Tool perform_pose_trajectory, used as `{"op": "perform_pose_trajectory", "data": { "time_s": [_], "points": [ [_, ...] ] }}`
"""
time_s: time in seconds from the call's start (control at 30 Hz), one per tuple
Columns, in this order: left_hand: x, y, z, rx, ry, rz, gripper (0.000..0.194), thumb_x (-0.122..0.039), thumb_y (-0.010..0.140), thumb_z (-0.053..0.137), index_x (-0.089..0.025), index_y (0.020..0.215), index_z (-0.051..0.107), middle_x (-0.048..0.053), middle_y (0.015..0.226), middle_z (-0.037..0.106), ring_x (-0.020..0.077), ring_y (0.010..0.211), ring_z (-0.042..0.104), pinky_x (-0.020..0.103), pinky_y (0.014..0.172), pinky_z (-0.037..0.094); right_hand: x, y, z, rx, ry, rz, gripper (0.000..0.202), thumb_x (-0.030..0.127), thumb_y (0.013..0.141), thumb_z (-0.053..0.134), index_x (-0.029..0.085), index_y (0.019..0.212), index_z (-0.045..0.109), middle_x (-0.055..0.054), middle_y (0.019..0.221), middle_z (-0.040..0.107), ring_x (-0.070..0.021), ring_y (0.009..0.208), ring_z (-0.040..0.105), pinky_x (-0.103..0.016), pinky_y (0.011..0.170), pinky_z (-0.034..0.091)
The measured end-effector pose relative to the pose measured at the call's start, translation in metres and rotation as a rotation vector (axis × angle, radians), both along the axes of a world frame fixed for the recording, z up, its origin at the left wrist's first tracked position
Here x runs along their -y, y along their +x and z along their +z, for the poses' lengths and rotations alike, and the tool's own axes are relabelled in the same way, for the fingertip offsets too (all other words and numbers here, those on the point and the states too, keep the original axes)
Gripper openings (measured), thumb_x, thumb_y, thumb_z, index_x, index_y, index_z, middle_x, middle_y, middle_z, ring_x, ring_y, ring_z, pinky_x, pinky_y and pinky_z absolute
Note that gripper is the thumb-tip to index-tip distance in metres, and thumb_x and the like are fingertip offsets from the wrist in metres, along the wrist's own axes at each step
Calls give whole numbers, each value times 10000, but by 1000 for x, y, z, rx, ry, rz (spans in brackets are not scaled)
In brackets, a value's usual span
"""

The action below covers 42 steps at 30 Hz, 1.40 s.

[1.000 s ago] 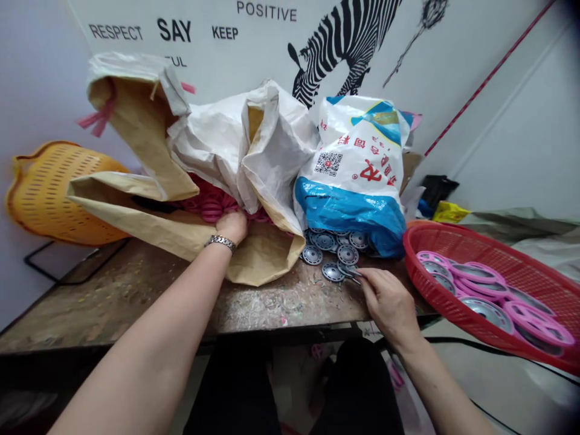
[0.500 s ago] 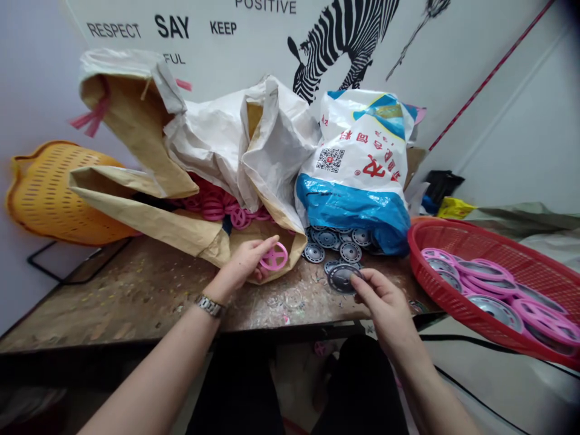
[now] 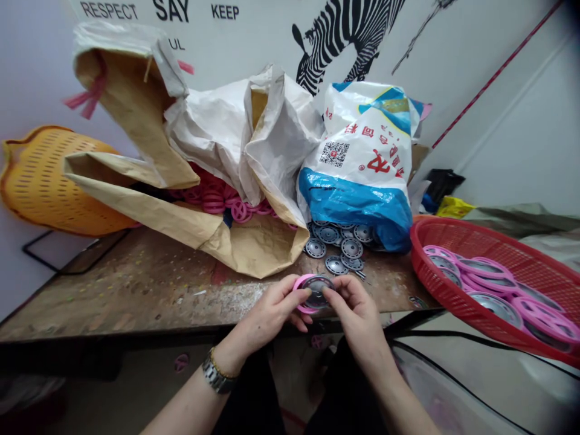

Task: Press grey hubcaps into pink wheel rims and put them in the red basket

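Note:
Over the table's front edge, my left hand pinches a pink plastic wheel ring. My right hand grips a dark grey wheel cover, which lies over the pink ring, slightly off to its right. Both thumbs rest on the grey disc; how far the two parts fit into each other I cannot tell. Just beyond my hands, several loose grey wheel covers lie by the mouth of a blue and white bag. More pink wheels sit inside an open paper sack.
At the right, a red basket holds several pink wheels with grey covers. An orange basket leans at the far left beside a black metal frame. Stray pink wheels lie on the floor under the worn wooden table.
My left hand has moved right and toward me with the pink ring, away from the sack. My right hand has come left with the grey cover, and the two parts now overlap.

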<state>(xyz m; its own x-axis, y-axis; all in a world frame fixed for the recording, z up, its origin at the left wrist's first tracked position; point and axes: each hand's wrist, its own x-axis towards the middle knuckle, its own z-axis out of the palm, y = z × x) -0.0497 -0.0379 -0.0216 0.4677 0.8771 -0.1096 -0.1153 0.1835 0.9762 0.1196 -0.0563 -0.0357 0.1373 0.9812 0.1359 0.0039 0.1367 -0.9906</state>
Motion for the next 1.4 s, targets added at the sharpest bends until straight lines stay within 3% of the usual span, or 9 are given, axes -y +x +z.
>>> {"op": "perform_pose_trajectory", "data": {
  "time_s": [0.17,0.33,0.57,0.7,0.87,1.07,1.23,1.4],
  "points": [
    [8,-1,-5,-35,33,-35,355,-396,928,603,-154,1188,614,57,1000,635,140,780,661,258,673,586,4,0,-3,-45,-66,101,384,484,811,730,205,1060,640,-46,935,739,-201,838,673,-313,765,533],
    [16,-1,-3,-157,131,-25,301,-414,974,521,-165,1125,597,48,982,607,174,827,661,286,686,589,7,7,3,-7,-103,237,290,455,826,716,192,948,710,-36,898,732,-198,849,659,-296,778,520],
    [26,3,0,-368,344,15,272,-415,1009,449,-182,1017,592,38,928,593,172,816,612,259,672,548,18,5,2,102,-68,191,174,371,854,679,201,891,689,9,807,671,-156,757,604,-244,703,470],
    [30,11,-11,-316,319,79,299,-427,1011,428,-182,934,581,16,843,571,142,681,608,229,557,510,25,3,-5,188,-10,113,146,344,884,640,204,874,683,14,793,654,-146,749,588,-234,693,445],
    [33,21,-19,-246,221,173,326,-469,978,460,-174,897,576,-3,776,539,138,589,608,222,461,494,25,2,-9,144,-35,104,180,365,877,643,194,840,684,10,761,649,-147,718,586,-239,667,438],
    [31,19,-11,-208,142,38,266,-329,916,595,-220,1158,579,-5,893,608,119,632,640,223,534,567,17,7,-8,-32,-138,83,307,466,799,723,175,890,692,-10,769,691,-157,717,606,-250,667,467],
    [32,19,-13,-127,149,87,364,-255,924,549,-219,1286,536,-1,844,622,109,577,619,223,507,566,21,11,-3,-88,-130,132,292,410,796,745,191,979,679,-13,859,713,-156,770,625,-249,704,491],
    [35,29,-14,-176,229,83,415,-264,954,515,-213,1366,508,-4,787,615,111,557,595,214,486,549,30,10,-3,-47,-77,20,224,354,808,724,210,968,663,-3,862,714,-156,787,652,-248,722,512]
  ]
}}
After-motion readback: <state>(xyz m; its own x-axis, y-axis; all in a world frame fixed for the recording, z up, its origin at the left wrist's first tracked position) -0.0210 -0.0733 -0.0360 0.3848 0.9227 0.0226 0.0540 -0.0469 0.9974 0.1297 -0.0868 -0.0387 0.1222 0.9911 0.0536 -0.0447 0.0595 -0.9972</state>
